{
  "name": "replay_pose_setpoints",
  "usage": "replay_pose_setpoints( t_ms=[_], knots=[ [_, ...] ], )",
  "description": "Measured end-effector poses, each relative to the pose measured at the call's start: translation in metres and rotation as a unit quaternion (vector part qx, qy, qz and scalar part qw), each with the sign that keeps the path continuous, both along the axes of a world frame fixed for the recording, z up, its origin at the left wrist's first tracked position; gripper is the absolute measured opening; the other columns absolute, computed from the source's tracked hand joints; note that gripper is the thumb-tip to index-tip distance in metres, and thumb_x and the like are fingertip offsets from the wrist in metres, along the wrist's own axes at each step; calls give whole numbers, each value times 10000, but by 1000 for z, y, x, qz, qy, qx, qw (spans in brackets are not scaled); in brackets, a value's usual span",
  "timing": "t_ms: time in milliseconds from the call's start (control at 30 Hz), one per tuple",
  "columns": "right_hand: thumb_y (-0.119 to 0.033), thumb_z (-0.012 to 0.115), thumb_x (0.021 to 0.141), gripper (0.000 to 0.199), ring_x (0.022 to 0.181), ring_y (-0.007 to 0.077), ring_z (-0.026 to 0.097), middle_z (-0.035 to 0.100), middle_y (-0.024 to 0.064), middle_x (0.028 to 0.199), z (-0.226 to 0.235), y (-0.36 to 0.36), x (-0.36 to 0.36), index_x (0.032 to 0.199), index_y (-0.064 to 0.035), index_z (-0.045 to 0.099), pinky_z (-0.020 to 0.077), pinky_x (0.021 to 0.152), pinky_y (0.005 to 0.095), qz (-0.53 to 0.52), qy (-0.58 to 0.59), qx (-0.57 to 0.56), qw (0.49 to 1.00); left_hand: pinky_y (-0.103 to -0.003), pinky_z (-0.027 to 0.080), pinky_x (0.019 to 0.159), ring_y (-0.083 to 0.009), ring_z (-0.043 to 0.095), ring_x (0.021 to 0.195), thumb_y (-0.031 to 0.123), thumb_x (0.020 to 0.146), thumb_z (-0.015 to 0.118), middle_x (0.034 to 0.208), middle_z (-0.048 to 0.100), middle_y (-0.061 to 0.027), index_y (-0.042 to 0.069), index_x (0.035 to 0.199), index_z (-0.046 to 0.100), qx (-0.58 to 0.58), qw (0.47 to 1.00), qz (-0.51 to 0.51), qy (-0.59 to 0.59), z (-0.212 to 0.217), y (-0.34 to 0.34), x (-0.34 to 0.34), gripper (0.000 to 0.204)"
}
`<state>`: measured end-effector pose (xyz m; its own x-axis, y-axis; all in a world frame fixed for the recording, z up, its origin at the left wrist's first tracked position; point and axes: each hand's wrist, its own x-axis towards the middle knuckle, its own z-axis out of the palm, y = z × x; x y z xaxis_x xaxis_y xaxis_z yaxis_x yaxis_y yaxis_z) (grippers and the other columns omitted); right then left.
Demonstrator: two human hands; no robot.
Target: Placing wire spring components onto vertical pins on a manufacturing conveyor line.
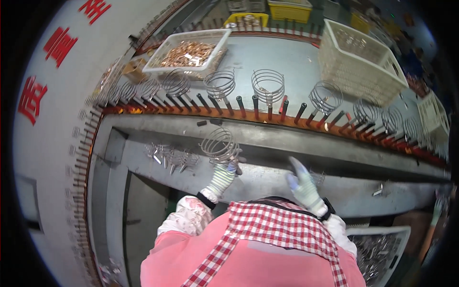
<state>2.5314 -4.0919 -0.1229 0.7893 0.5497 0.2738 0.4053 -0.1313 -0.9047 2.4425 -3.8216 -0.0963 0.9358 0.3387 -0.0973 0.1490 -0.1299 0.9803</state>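
The left hand (pixel 222 176), in a striped glove, gripped a wire coil (pixel 220 145) by its lower end, fingers closed on it, so that the rings stood up over the grey ledge (pixel 267 179) just short of the peg row. The right hand (pixel 302 184) hung empty above the same ledge, fingers loosely spread and holding nothing. Beyond, dark pegs (pixel 253 106) stood along an orange rail, and several carried coils (pixel 267 86) of the same kind, hung over the tips so they stayed upright and apart. A heap of small metal clips (pixel 172 157) lay on the ledge left of the held coil, within easy reach. A white tray (pixel 189 51) of copper parts and a cream basket (pixel 358 60) sat on the bench behind.
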Motion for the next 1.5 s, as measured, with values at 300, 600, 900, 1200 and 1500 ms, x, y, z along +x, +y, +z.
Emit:
replay_pose_setpoints(
  t_ms=[300, 600, 900, 1200, 1500],
  knots=[
    [-179, 483, 918, 496, 943, 232, 623, 651, 154, 1008, 77, 154, 81, 1363, -18, 332, 476, 833, 323, 112, 82, 17, 990, -240, 508, 667, -124, 583, 789, 218, 927, 541, 1088, 572, -108, 37, 1268, 405, -14, 990, 142, 12, 27, -6, -57, 409],
    [-61, 489, 887, 284, 624, 134, 588, 633, 46, 720, 129, 272, 119, 1165, -8, 491, 480, 563, 284, 29, 306, 130, 943, -285, 530, 762, -195, 617, 941, 198, 928, 533, 1146, 570, -141, -12, 1248, 417, -85, 990, 88, -73, 68, 50, -16, 400],
    [-124, 523, 854, 307, 959, 271, 600, 636, 116, 1044, 181, 163, 59, 1150, -89, 597, 476, 816, 371, 81, -47, 71, 993, -377, 414, 909, -328, 557, 1035, 268, 910, 503, 1114, 613, -188, 15, 1140, 589, 356, 920, 68, -152, 118, 128, 124, 353],
    [-200, 615, 873, 207, 841, 161, 623, 677, 27, 888, 127, 62, -16, 1012, -49, 640, 487, 731, 285, -107, 338, 64, 933, -450, 448, 704, -391, 592, 767, 289, 824, 587, 850, 639, -240, -28, 820, 622, 529, 833, 147, 66, 136, 191, 133, 319],
    [-324, 549, 915, 398, 993, 117, 569, 602, 37, 1037, 128, 39, -22, 1201, -50, 509, 465, 807, 263, -113, 339, 255, 899, -313, 435, 773, -175, 572, 799, 220, 876, 624, 931, 673, -102, -40, 986, 634, 252, 945, 203, -52, 121, 245, 124, 283]
  ],
)
